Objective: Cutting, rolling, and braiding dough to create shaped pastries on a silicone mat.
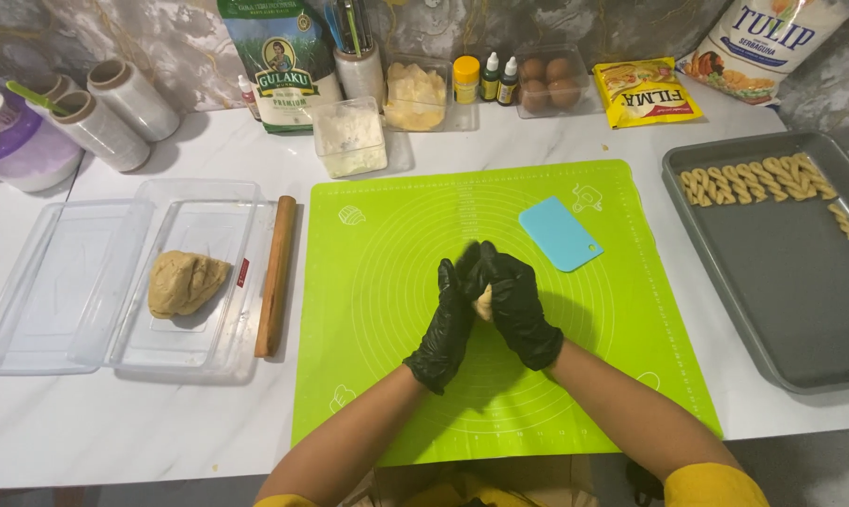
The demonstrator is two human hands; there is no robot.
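1. We are pressing a small piece of dough (483, 302) between our black-gloved left hand (448, 324) and right hand (518, 305), palms closed together around it.
2. The dough is sitting between both palms, equally near each, above the middle of the green mat (396, 282) on the table (161, 422).
3. Its long axis is staying hidden from us.

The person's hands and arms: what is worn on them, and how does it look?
Both the left hand and the right hand wear thin, glossy black gloves that end just past the wrists. The forearms are bare. Yellow sleeves show only near the bottom edge of the picture, pushed up high. No watch or jewellery is visible.
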